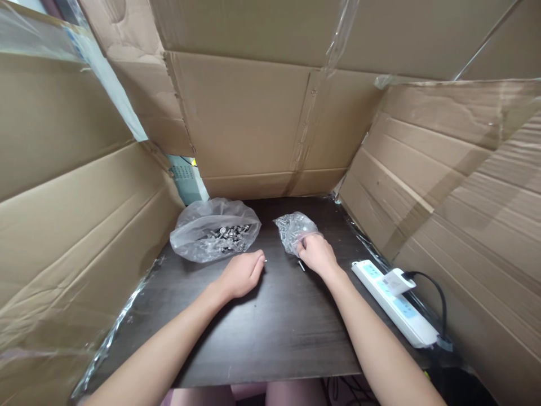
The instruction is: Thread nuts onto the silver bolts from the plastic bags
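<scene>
Cardboard walls box in my dark wooden desk on the left, back and right of the frame, with clear tape shining along their seams. At lower right a white power strip lies by the cardboard, a black cable plugged into it.

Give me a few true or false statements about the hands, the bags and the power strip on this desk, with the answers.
1. The right hand touches the small plastic bag. True.
2. The large bag of metal parts lies right of the small one. False: it lies left.
3. The left hand is inside the large bag. False: it rests on the dark desk, pinching a small metal part.
4. A cable is plugged into the white power strip. True.
</scene>
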### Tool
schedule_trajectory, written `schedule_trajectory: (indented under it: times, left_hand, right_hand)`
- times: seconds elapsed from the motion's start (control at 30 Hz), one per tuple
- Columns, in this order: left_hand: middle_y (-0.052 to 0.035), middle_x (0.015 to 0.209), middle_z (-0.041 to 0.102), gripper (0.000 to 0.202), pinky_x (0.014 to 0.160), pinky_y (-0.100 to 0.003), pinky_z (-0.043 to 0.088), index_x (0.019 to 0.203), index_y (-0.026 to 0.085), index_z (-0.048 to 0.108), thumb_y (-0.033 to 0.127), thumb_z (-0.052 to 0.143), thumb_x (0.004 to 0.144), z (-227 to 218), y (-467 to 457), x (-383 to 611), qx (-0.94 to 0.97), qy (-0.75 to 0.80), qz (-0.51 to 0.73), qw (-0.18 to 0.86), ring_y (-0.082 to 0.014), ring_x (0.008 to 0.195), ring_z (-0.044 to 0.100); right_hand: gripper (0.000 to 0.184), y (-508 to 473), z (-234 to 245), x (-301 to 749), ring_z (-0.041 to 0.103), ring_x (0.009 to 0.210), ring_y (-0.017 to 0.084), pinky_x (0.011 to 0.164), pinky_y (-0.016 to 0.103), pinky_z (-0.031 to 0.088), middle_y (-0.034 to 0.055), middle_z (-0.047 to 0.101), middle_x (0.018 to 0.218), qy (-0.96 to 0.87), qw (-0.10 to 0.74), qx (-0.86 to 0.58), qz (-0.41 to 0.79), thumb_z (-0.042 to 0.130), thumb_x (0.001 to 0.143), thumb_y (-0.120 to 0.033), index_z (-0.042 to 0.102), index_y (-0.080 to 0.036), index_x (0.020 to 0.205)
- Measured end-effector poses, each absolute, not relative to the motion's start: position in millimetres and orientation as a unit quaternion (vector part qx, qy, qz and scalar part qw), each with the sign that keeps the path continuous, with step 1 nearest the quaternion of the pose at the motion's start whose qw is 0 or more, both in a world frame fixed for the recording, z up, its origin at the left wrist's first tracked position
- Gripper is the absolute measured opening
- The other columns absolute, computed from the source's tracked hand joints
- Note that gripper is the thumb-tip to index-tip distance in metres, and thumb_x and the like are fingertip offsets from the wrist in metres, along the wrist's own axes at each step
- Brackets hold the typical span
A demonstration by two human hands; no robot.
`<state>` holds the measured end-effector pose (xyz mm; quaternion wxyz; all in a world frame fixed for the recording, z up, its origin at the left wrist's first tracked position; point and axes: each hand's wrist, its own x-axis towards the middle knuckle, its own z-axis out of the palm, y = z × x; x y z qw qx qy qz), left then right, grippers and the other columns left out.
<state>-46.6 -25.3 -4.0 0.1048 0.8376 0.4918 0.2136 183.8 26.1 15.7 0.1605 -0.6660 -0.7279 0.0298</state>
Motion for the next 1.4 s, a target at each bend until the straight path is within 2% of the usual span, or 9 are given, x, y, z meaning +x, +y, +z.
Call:
schedule_trajectory:
  times: [0.17, 0.3, 0.4, 0.67, 0.73, 0.9, 1.07, 1.23, 1.4]
  left_hand:
    - [-0.0044, 0.071, 0.055, 0.036, 0.069, -0.033, 0.037, 0.074, 0.022, 0.036, 0.037, 0.022, 0.104, -1.9, -26.4, -47.5, 0.837, 0.486, 0.221, 0.117, -0.0210, 0.069, 0.053]
    - [-0.0034, 0.068, 0.051, 0.039, 0.068, -0.033, 0.034, 0.072, 0.022, 0.034, 0.039, 0.021, 0.104, -0.5, -27.1, -48.4, 0.836, 0.482, 0.226, 0.133, -0.0201, 0.065, 0.049]
    - [-0.0032, 0.067, 0.049, 0.039, 0.067, -0.033, 0.033, 0.071, 0.022, 0.033, 0.039, 0.020, 0.104, 0.1, -27.2, -48.2, 0.838, 0.480, 0.222, 0.136, -0.0199, 0.064, 0.047]
    - [-0.0045, 0.070, 0.055, 0.039, 0.068, -0.033, 0.035, 0.072, 0.021, 0.035, 0.038, 0.021, 0.105, -0.9, -27.5, -47.5, 0.840, 0.487, 0.209, 0.113, -0.0209, 0.067, 0.054]
    - [-0.0049, 0.071, 0.057, 0.039, 0.068, -0.033, 0.036, 0.073, 0.021, 0.036, 0.038, 0.021, 0.105, -1.7, -27.3, -47.5, 0.842, 0.486, 0.207, 0.107, -0.0213, 0.068, 0.056]
    - [-0.0059, 0.072, 0.060, 0.040, 0.068, -0.034, 0.038, 0.073, 0.021, 0.040, 0.036, 0.023, 0.106, -3.6, -26.1, -47.0, 0.845, 0.486, 0.206, 0.090, -0.0218, 0.069, 0.059]
    - [-0.0063, 0.074, 0.062, 0.040, 0.069, -0.033, 0.039, 0.075, 0.021, 0.043, 0.036, 0.024, 0.106, -1.7, -27.0, -45.4, 0.844, 0.496, 0.187, 0.081, -0.0224, 0.072, 0.061]
    - [-0.0063, 0.074, 0.063, 0.040, 0.068, -0.033, 0.039, 0.075, 0.021, 0.043, 0.036, 0.024, 0.107, -1.3, -28.0, -44.6, 0.841, 0.503, 0.183, 0.076, -0.0228, 0.072, 0.062]
    - [-0.0067, 0.076, 0.064, 0.040, 0.070, -0.033, 0.040, 0.077, 0.020, 0.047, 0.036, 0.025, 0.107, -3.1, -26.7, -44.2, 0.841, 0.504, 0.185, 0.076, -0.0228, 0.073, 0.063]
  right_hand:
    - [0.043, 34.2, 7.8, 175.7, 0.057, 0.131, 0.027, 0.115, 0.033, 0.040, 0.0158, 0.066, 0.135, -0.770, 0.236, -0.591, -0.048, 0.047, 0.094, -0.019, 0.071, -0.009, 0.128]
    - [0.051, 42.9, -2.8, 175.1, 0.050, 0.139, 0.027, 0.122, 0.036, 0.032, 0.0151, 0.057, 0.148, -0.809, 0.241, -0.532, -0.067, 0.047, 0.096, -0.027, 0.061, -0.006, 0.141]
    - [0.058, 47.8, -13.3, 175.2, 0.042, 0.146, 0.028, 0.125, 0.039, 0.027, 0.0170, 0.048, 0.155, -0.801, 0.221, -0.551, -0.077, 0.043, 0.100, -0.034, 0.052, -0.002, 0.147]
    - [0.073, 52.7, -26.7, 166.9, 0.037, 0.148, 0.035, 0.123, 0.044, 0.029, 0.0237, 0.040, 0.159, -0.731, 0.229, -0.634, -0.110, 0.043, 0.098, -0.045, 0.043, 0.003, 0.152]
    - [0.070, 55.1, -27.8, 168.1, 0.037, 0.148, 0.035, 0.122, 0.046, 0.029, 0.0233, 0.040, 0.159, -0.734, 0.251, -0.619, -0.122, 0.044, 0.097, -0.044, 0.046, 0.002, 0.150]
    - [0.053, 62.9, -27.1, 173.0, 0.035, 0.148, 0.032, 0.122, 0.047, 0.028, 0.0136, 0.047, 0.156, -0.802, 0.259, -0.524, -0.123, 0.042, 0.097, -0.035, 0.063, -0.009, 0.138]
    - [0.056, 69.5, -29.3, 170.1, 0.034, 0.147, 0.030, 0.121, 0.046, 0.030, 0.0141, 0.050, 0.154, -0.814, 0.262, -0.507, -0.108, 0.037, 0.096, -0.029, 0.057, -0.006, 0.144]
    - [0.060, 72.5, -31.1, 166.4, 0.035, 0.143, 0.033, 0.121, 0.047, 0.029, 0.0196, 0.047, 0.153, -0.796, 0.259, -0.531, -0.128, 0.041, 0.095, -0.033, 0.053, -0.001, 0.144]
    - [0.059, 70.4, -29.1, 164.5, 0.036, 0.140, 0.033, 0.117, 0.047, 0.032, 0.0198, 0.045, 0.154, -0.785, 0.258, -0.547, -0.136, 0.044, 0.095, -0.035, 0.054, -0.004, 0.144]
